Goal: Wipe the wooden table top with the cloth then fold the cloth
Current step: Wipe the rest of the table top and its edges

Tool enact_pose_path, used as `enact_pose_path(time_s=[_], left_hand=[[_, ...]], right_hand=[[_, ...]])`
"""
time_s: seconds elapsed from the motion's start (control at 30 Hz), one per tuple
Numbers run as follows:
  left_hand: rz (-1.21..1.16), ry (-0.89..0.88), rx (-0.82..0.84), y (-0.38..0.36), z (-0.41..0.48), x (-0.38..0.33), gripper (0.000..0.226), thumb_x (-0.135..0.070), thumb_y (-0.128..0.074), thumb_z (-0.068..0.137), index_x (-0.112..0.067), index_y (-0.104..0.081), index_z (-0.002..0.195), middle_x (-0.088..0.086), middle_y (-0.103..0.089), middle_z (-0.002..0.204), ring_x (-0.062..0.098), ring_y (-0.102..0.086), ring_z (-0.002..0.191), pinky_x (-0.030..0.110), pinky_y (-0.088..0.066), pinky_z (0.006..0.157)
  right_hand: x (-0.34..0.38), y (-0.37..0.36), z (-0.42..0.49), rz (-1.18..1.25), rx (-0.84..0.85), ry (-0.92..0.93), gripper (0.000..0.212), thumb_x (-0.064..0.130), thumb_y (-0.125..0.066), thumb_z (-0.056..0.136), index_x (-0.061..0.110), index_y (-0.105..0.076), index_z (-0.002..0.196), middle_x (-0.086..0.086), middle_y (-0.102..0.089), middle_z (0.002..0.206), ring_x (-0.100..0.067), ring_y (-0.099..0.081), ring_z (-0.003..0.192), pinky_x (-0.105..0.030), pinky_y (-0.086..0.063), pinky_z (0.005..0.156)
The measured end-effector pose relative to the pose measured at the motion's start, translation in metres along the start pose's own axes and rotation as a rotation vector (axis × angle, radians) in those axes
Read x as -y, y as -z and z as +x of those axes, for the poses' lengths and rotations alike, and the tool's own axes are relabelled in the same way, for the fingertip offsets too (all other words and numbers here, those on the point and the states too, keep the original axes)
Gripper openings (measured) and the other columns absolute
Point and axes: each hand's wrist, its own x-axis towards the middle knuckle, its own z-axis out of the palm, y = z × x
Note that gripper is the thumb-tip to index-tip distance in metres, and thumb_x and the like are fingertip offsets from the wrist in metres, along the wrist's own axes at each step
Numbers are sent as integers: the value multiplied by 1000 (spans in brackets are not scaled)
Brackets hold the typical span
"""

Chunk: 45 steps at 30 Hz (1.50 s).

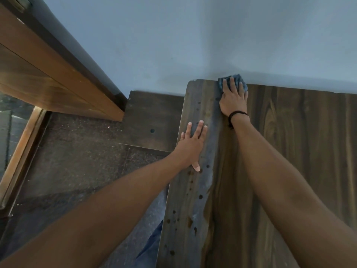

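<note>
Now right hand [233,98] flat on bunched cloth [238,77] (blue); left hand [191,145] splayed, woodgrain table [289,151].

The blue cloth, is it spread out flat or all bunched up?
Bunched up. The blue cloth is a small wad under the right hand on the wooden table top; only rumpled edges peek out.
</note>
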Motion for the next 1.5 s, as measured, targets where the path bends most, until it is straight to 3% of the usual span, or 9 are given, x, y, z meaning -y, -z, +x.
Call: enact_pose_path(time_s=[0.23,0.53,0.83,1.1,1.37,1.5], left_hand=[[-56,18,-16,2,-1,-3,160,-35,-96,55,-12,30,151,4,44,154,42,30,144,56,-4,120],[44,29,50,8,-1,-4,158,-47,-91,60,-10,35,148,8,47,152,46,29,143,59,-4,119],[9,34,17,6,0,-4,160,-40,-94,57,-10,32,150,7,45,154,44,28,144,57,-5,120],[63,30,55,9,0,-4,159,-49,-90,59,-10,35,148,9,46,153,47,29,143,58,-4,119],[-14,32,19,5,1,-5,160,-37,-95,57,-12,33,149,4,46,153,42,29,144,56,-5,120],[-10,27,23,7,0,-5,160,-38,-95,57,-12,33,150,4,45,154,42,30,143,57,-4,119]], right_hand=[[-4,-29,-102,-60,-40,5,59,25,-35,104,26,-17,159,-2,-9,168,-33,-4,154,-53,-6,124],[5,5,0,-3,51,44,58,25,-29,106,28,-11,160,1,2,168,-28,7,154,-51,0,124],[-3,-21,-72,-48,-39,61,58,26,-32,106,24,-14,160,-3,-5,168,-32,0,154,-53,-3,124],[8,3,1,11,37,16,59,24,-31,105,27,-11,160,1,1,168,-30,6,154,-51,0,124],[1,-29,-93,-46,-67,-3,61,26,-34,104,25,-12,160,-2,-4,168,-32,-1,154,-53,-3,124],[2,-23,-76,-43,-23,-8,62,27,-35,103,26,-12,160,-2,-3,168,-34,0,154,-54,-3,123]])
